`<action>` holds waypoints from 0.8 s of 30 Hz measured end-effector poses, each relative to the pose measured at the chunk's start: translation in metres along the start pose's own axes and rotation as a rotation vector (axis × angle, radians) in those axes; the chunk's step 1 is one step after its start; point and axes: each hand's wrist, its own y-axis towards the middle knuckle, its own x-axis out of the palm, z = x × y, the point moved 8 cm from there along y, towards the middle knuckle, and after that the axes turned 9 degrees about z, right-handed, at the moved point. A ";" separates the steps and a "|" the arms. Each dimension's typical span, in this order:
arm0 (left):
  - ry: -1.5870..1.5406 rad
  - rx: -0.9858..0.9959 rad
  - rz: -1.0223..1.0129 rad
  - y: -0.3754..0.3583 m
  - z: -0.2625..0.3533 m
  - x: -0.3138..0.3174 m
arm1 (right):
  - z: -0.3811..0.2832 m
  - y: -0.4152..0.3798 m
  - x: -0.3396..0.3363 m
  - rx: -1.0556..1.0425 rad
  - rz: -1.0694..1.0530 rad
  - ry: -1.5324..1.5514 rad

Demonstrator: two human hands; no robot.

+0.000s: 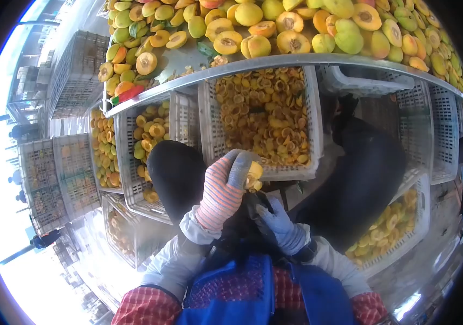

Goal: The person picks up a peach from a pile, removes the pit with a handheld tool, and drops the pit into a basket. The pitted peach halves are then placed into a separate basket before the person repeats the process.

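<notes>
My left hand [224, 187], in a striped glove with grey fingertips, is closed on a yellow peach piece [254, 172] held above my lap. The fruit's underside looks cut and ragged. Just below and to the right, my right hand [284, 226], in a blue-grey glove, is closed near a dark object [259, 208]. That dark shape blends with my clothing, so I cannot make out what it is. Beyond both hands stands a white crate [313, 124] of small brownish-yellow fruit pieces, many of them hollow.
A metal-edged table [291, 58] heaped with whole and halved peaches crosses the far side. Fruit-filled crates stand left [128, 157] and at lower right [423, 216] of my legs. Stacked crates [77, 70] rise at far left; a white basket [375, 81] sits beneath the table.
</notes>
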 end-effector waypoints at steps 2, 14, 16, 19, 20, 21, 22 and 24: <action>0.041 0.019 -0.013 0.001 -0.002 -0.003 | -0.010 0.000 0.006 -0.189 -0.055 0.025; 0.160 0.173 -0.152 0.007 -0.007 -0.004 | 0.007 -0.031 0.056 0.948 -0.573 1.065; 0.172 0.206 -0.185 0.007 -0.011 -0.005 | 0.010 -0.034 0.060 1.002 -0.581 1.101; 0.132 0.202 -0.229 0.011 -0.019 -0.006 | 0.009 -0.034 0.063 1.008 -0.628 1.181; 0.091 0.151 -0.246 0.012 -0.022 -0.006 | 0.006 -0.031 0.064 0.997 -0.653 1.207; -0.053 0.062 -0.208 0.014 -0.025 -0.005 | 0.003 -0.027 0.064 0.979 -0.680 1.217; -0.196 -0.033 -0.166 0.011 -0.030 -0.001 | 0.001 -0.025 0.065 0.965 -0.703 1.232; -0.310 -0.098 -0.047 0.008 -0.042 -0.009 | -0.009 -0.020 0.065 0.874 -0.757 1.250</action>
